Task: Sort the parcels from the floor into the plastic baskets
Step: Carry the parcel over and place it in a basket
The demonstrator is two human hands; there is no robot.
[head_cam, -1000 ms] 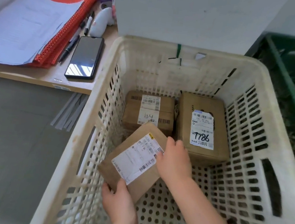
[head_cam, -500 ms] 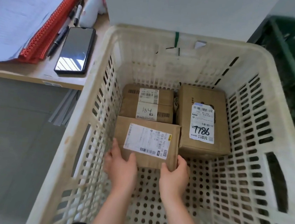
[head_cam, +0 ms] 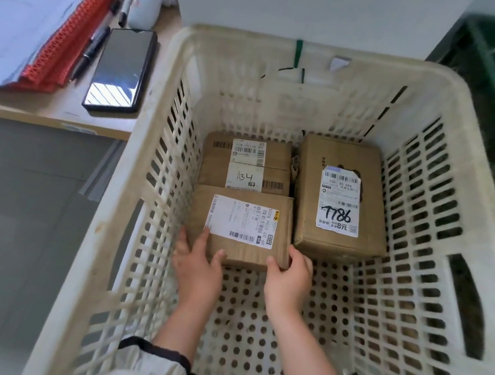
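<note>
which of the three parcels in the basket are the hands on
The near-left parcel, with the sideways white label. Left hand and right hand grip its front corners; the A34 parcel and 7786 parcel lie untouched.

A: Basket [head_cam: 441, 95]: cream plastic, perforated, scuffed and matt. Three parcels, the nearest [head_cam: 240, 226] matt brown cardboard under a smooth white paper label.

B: On the pale wood-look desk [head_cam: 64, 109]: phone [head_cam: 121, 69], glossy black glass; folder [head_cam: 61, 52], ribbed orange plastic.
</note>
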